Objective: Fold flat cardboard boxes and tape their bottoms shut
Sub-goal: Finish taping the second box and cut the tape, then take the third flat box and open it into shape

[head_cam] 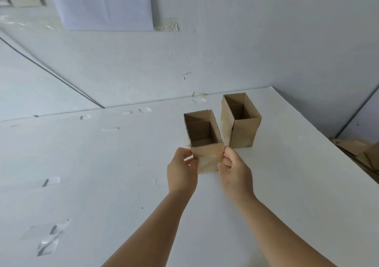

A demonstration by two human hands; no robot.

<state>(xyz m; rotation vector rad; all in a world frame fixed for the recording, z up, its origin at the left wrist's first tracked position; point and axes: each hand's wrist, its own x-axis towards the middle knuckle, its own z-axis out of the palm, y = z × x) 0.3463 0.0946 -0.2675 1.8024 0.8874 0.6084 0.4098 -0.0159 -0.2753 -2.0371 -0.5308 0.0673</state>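
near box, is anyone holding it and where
Yes. Both hands hold the near box by its front corners: the left hand at the left edge, the right hand at the right edge.

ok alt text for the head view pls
Both hands, left hand and right hand, hold the near box by its sides, upright and open-topped on the white table. A second open box stands just behind it to the right.

Left hand (181, 171) and right hand (235, 169) grip the near box (207, 158) upright beside a second box (241, 131).
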